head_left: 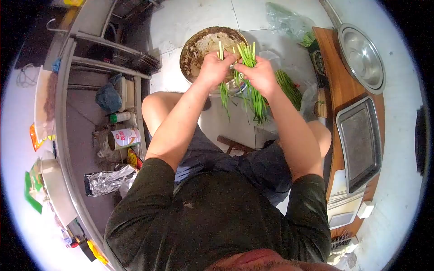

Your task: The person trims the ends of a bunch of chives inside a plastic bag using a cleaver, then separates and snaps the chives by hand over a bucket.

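Observation:
My left hand [214, 71] is closed around a few chives [224, 97], whose pale ends stick up above the fingers and whose green leaves hang below. Close beside it, my right hand [262, 77] grips a thicker bunch of chives [258, 109], pale ends up and leaf tips drooping. The fingertips of both hands nearly meet; whether they touch is hard to tell. Behind and below them stands a wide round basin [192, 52], its inside stained brown. More long green stalks [289, 90] lie to the right of my right hand.
A clear plastic bag [287, 20] lies on the tiled floor [181, 20] at the back. On the right, a wooden surface [329, 58] bears a steel bowl [361, 56] and a metal tray [359, 140]. At left, a metal-framed shelf [74, 117] holds a can [125, 138] and foil [108, 180].

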